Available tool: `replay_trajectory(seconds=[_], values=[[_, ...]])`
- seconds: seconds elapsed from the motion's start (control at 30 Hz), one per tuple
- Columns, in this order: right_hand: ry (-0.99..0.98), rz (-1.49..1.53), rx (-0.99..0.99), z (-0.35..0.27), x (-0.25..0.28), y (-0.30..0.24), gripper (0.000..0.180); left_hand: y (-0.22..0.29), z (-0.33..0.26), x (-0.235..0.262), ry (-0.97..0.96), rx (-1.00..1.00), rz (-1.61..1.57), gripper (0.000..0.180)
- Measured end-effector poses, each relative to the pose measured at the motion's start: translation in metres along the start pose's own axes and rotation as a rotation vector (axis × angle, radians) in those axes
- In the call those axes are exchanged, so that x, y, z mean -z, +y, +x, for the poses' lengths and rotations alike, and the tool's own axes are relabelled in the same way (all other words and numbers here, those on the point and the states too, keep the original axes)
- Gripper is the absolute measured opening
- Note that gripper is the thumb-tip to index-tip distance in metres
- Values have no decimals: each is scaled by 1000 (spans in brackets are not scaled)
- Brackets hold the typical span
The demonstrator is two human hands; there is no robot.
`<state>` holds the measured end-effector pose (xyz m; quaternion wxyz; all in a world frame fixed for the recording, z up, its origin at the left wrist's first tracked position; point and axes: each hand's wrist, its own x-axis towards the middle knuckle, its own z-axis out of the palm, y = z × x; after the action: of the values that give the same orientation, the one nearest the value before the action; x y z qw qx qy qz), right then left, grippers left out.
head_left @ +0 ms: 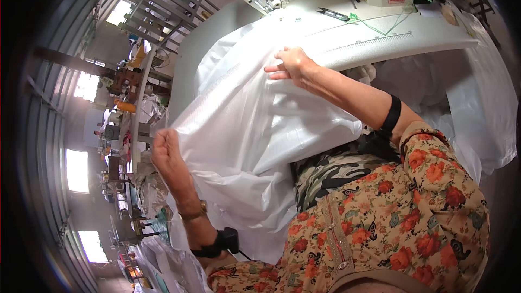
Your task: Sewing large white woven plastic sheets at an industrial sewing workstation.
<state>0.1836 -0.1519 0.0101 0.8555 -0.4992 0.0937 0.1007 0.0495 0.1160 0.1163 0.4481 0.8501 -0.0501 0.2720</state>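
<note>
The white sheet [233, 122] is grasped by the left hand [169, 154]; the right hand [296, 65] is positioned over it, fingers extended, grip indeterminable.

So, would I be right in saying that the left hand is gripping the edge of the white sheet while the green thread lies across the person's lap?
Not quite: the place of the green thread is wrong, as the head view shows it lying on the sewing machine table. The left hand is indeed gripping the edge of the white sheet.
</note>
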Motion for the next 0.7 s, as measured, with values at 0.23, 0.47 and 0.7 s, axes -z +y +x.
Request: replay_trajectory(seconds=[0.23, 0.47, 0.7], values=[[91, 178, -100, 42, -8, 8, 18, 24, 40, -3, -66, -115, 41, 25], [-169, 75, -73, 0, 7, 46, 15, 4, 44, 9, -72, -148, 49, 24], [-662, 41, 99, -80, 20, 43, 16, -11, 35, 8, -57, -170, 100, 23]])
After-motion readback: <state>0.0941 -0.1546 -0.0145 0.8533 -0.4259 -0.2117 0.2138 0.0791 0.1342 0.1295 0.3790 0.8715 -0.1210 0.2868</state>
